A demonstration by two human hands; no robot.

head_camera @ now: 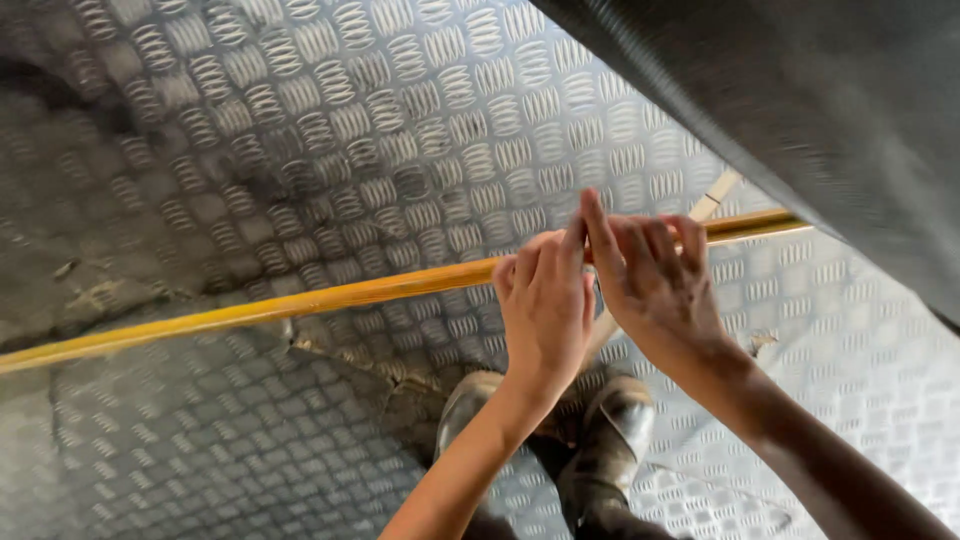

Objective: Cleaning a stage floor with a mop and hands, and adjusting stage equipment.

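Both my hands meet at the yellow rod [300, 297]: left hand [545, 305] curled closed around it, right hand [655, 285] loosely over it, grip unclear; rod lifted above the checker-plate floor [300, 120].

Yellow pole [300, 298] behind hands (ends cropped)

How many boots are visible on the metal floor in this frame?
2. One boot stands under the left hand; the other boot is just right of it, below the right hand. Both are partly hidden by the forearms, beneath the yellow rod.
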